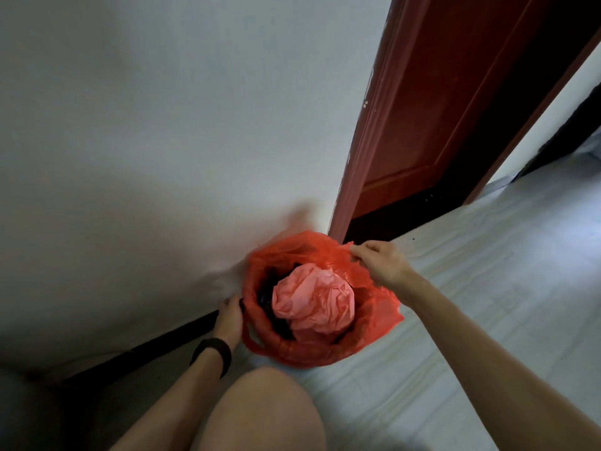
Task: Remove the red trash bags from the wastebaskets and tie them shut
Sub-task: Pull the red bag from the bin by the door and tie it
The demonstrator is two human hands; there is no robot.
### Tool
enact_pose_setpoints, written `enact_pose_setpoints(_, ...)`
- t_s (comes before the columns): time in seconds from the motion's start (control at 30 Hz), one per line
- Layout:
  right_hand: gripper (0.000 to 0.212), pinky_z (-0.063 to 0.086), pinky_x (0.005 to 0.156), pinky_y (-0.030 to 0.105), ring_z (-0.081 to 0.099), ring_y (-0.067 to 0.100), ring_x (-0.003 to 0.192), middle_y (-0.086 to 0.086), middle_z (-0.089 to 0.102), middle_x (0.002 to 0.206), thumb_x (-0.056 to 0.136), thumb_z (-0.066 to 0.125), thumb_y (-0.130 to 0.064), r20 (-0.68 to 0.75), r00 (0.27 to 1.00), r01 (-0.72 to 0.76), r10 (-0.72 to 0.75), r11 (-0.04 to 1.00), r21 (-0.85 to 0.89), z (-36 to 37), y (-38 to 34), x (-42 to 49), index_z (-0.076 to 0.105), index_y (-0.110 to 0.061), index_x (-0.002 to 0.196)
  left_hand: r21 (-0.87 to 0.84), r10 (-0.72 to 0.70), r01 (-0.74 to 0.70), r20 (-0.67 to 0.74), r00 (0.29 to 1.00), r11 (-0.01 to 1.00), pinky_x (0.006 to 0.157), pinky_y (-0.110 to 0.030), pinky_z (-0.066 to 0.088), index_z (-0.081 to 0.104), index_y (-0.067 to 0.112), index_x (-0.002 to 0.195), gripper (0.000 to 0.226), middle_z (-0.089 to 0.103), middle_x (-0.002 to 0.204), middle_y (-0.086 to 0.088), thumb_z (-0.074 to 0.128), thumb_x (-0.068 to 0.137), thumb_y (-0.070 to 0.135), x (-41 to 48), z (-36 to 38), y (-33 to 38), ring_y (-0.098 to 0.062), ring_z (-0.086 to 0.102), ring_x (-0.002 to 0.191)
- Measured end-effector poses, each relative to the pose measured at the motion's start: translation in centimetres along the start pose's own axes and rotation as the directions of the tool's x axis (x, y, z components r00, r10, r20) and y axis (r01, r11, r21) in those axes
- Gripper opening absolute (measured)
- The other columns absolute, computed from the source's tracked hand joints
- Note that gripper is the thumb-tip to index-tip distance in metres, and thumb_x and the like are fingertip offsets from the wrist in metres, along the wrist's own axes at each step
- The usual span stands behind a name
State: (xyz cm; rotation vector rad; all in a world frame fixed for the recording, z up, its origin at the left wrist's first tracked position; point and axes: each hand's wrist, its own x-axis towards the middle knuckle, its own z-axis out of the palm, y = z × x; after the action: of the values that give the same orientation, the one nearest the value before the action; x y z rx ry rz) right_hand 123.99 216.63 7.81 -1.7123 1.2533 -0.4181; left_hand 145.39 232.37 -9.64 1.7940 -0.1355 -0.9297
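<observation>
A red trash bag point(299, 348) lines a wastebasket on the floor by the wall; its rim is folded over the basket's edge. Inside lie a crumpled pink bag point(313, 299) and some dark trash. My right hand point(379, 262) pinches the bag's far right edge and holds it lifted. My left hand point(230, 315) is at the basket's left side, fingers curled at the bag's rim there; a black band sits on that wrist. The basket itself is hidden under the red plastic.
A white wall point(146, 157) stands right behind the basket. A red-brown door point(432, 131) and its frame rise to the right. Pale floor point(471, 288) stretches to the right. My bare knee point(260, 408) is just in front of the basket.
</observation>
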Motion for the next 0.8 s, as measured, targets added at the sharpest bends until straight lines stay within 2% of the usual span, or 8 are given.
enact_pose_setpoints(0.13,0.030,0.040,0.057,0.027,0.051,0.011,0.057,-0.006,0.058,0.060,0.091,0.062,-0.034,0.056,0.998,0.050,-0.042,0.987,-0.153,2.7,1.4,-0.7,0.069,-0.014,0.069,-0.094,-0.222,0.234,0.123,0.967,0.968,0.058,-0.029,0.050,0.064,0.012,0.080,0.039,0.066,0.069,-0.011,0.044,0.098,0.040,-2.3,-0.1,0.4,-0.026,0.060,0.067)
enact_pose_setpoints(0.2,0.031,0.045,0.068,0.031,0.057,0.012,0.069,-0.006,0.062,0.069,0.089,0.063,-0.042,0.117,0.990,0.100,-0.072,0.960,-0.260,4.0,2.5,-1.2,0.069,-0.014,0.078,-0.070,-0.237,0.253,0.183,0.954,0.965,0.048,-0.026,0.053,0.068,0.007,0.086,0.034,0.068,0.068,-0.010,0.051,0.098,0.034,-2.6,-0.5,0.2,-0.024,0.062,0.062)
enact_pose_setpoints(0.27,0.032,0.048,0.079,0.033,0.061,0.013,0.082,-0.009,0.065,0.082,0.086,0.063,-0.054,0.163,0.984,0.118,-0.067,0.938,-0.326,5.2,3.7,-1.5,0.065,-0.021,0.084,-0.006,-0.167,0.169,0.154,0.974,0.986,0.057,-0.030,0.055,0.068,0.002,0.104,0.027,0.069,0.090,-0.014,0.056,0.097,0.026,-2.2,-1.0,-0.2,-0.024,0.064,0.070)
enact_pose_setpoints(0.37,0.030,0.046,0.087,0.030,0.061,0.014,0.098,-0.010,0.066,0.101,0.087,0.063,-0.055,0.185,0.980,0.141,-0.073,0.911,-0.387,6.3,4.3,-2.0,0.065,-0.029,0.101,0.036,-0.085,0.080,0.165,0.983,0.996,0.089,-0.040,0.054,0.070,0.009,0.099,0.020,0.069,0.113,-0.014,0.062,0.093,0.027,-1.3,-2.5,-0.9,-0.027,0.067,0.094)
enact_pose_setpoints(0.43,0.025,0.044,0.081,0.028,0.062,0.015,0.093,-0.009,0.066,0.095,0.091,0.061,-0.049,0.185,0.978,0.160,-0.095,0.911,-0.379,6.8,3.9,-2.2,0.067,-0.027,0.101,0.028,-0.034,0.031,0.133,0.991,0.999,0.087,-0.040,0.055,0.073,0.014,0.089,0.021,0.074,0.100,-0.014,0.066,0.086,0.034,-2.4,-3.6,-0.2,-0.026,0.069,0.088)
enact_pose_setpoints(0.53,0.021,0.045,0.077,0.027,0.065,0.015,0.089,-0.011,0.068,0.085,0.092,0.061,-0.042,0.149,0.978,0.189,-0.149,0.930,-0.314,7.5,3.4,-2.4,0.071,-0.025,0.093,0.016,0.008,-0.009,0.059,0.998,1.000,0.046,-0.022,0.038,0.065,0.014,0.068,0.032,0.057,0.047,-0.003,0.063,0.091,0.036,-5.1,-4.8,2.3,-0.018,0.051,0.045)
enact_pose_setpoints(0.67,0.017,0.047,0.081,0.028,0.065,0.009,0.086,-0.011,0.071,0.085,0.094,0.060,-0.039,0.041,0.979,0.205,-0.201,0.968,-0.141,7.9,2.3,-2.5,0.070,-0.027,0.088,-0.033,0.045,-0.038,0.255,0.966,0.999,0.039,-0.017,0.037,0.061,0.015,0.079,0.025,0.062,0.061,-0.004,0.063,0.092,0.035,-7.5,-4.4,7.2,-0.013,0.047,0.035)
enact_pose_setpoints(0.8,0.026,0.044,0.065,0.029,0.055,0.004,0.056,-0.009,0.062,0.059,0.096,0.057,-0.036,-0.023,0.976,0.218,-0.217,0.975,0.051,7.6,0.1,-2.4,0.064,-0.023,0.074,0.048,0.095,-0.131,0.452,0.887,0.990,0.050,-0.022,0.052,0.068,0.011,0.091,0.014,0.073,0.084,-0.006,0.061,0.095,0.023,-9.7,-2.5,13.2,-0.013,0.062,0.053)
